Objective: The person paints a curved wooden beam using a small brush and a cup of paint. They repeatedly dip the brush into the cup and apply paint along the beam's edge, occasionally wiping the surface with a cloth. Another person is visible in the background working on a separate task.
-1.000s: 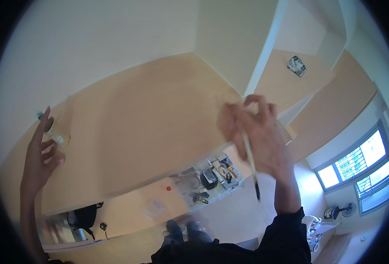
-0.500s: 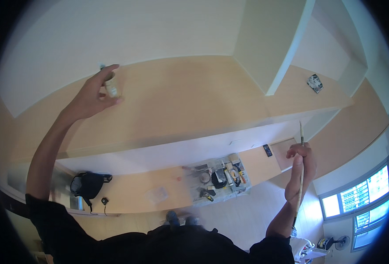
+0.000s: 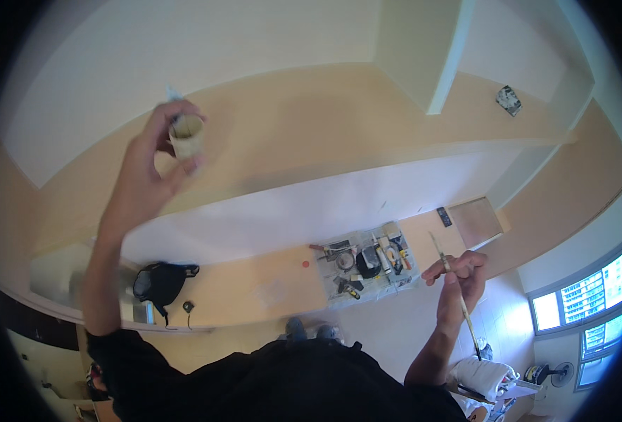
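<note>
My left hand [image 3: 141, 172] is raised over the left part of the wooden shelf [image 3: 297, 130]. Between its thumb and fingers is a small cream-coloured cup [image 3: 187, 146], tilted so its open mouth faces me. Something pale and bluish [image 3: 174, 93] pokes out behind the fingers; what it is I cannot tell. Down at the right, my right hand [image 3: 466, 278] pinches a thin paintbrush [image 3: 466, 316] at mid-handle. The brush's slim end points up and away from me, touching nothing.
An upright panel [image 3: 416, 53] divides the shelf, with a small black-and-white patterned piece [image 3: 509, 100] right of it. On the lower bench [image 3: 255, 302] lie a plastic sheet [image 3: 328, 294] with several tools, a black bag [image 3: 160, 287] and a dark remote-like object [image 3: 444, 216]. White cloth [image 3: 483, 376] and a fan [image 3: 561, 373] are lower right.
My left hand has brought the cup closer to me and tipped its mouth into view. My right hand has lowered slightly, and the brush now leans leftward at its top. The view has shifted.
</note>
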`<act>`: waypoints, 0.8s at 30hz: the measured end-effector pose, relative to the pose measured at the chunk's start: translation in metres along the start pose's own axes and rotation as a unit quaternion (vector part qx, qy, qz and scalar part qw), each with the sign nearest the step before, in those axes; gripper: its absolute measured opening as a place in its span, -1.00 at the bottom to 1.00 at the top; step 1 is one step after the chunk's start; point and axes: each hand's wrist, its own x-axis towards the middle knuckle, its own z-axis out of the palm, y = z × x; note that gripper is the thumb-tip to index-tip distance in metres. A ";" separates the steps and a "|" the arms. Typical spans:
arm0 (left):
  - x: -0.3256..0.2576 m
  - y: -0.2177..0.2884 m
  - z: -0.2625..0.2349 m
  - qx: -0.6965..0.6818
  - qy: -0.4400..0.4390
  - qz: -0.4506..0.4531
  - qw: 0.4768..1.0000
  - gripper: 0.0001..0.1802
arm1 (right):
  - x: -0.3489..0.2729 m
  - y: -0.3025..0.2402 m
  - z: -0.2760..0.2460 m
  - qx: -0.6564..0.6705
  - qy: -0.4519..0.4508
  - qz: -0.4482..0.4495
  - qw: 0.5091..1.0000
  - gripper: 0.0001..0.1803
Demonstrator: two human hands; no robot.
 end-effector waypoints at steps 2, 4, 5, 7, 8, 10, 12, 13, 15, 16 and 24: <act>-0.033 0.017 0.021 -0.028 0.020 0.004 0.999 -0.36 | -0.007 0.005 0.009 0.037 -0.035 0.024 0.998 -0.80; -0.061 0.029 0.049 -0.068 0.025 0.011 0.997 -0.30 | -0.010 0.006 0.021 0.063 -0.061 0.054 0.995 -0.81; -0.073 0.031 0.062 -0.066 0.027 0.007 0.997 -0.28 | -0.010 0.006 0.028 0.081 -0.066 0.055 0.993 -0.85; -0.089 0.032 0.088 -0.081 0.047 0.029 0.995 -0.25 | -0.008 -0.001 0.039 0.051 -0.101 0.067 0.991 -0.86; -0.094 0.030 0.101 -0.098 0.069 0.020 0.993 -0.25 | -0.007 -0.006 0.044 0.047 -0.116 0.071 0.990 -0.86; -0.103 0.027 0.121 -0.155 0.110 -0.010 0.982 -0.28 | -0.003 -0.011 0.058 0.073 -0.123 0.044 0.989 -0.89; -0.110 0.025 0.134 -0.143 0.125 0.004 0.982 -0.29 | -0.001 -0.019 0.071 0.083 -0.134 0.041 0.987 -0.89; -0.113 0.025 0.138 -0.133 0.137 0.009 0.982 -0.30 | 0.000 -0.021 0.079 0.079 -0.133 0.032 0.987 -0.88; -0.119 0.025 0.145 -0.111 0.133 0.033 0.984 -0.30 | 0.004 -0.023 0.091 0.068 -0.165 0.001 0.984 -0.87; -0.121 0.026 0.146 -0.098 0.134 0.047 0.985 -0.29 | 0.006 -0.024 0.096 0.063 -0.178 -0.019 0.982 -0.86; -0.124 0.023 0.144 -0.056 0.143 0.120 0.981 -0.36 | 0.004 -0.023 0.127 -0.096 -0.220 -0.105 0.965 -0.84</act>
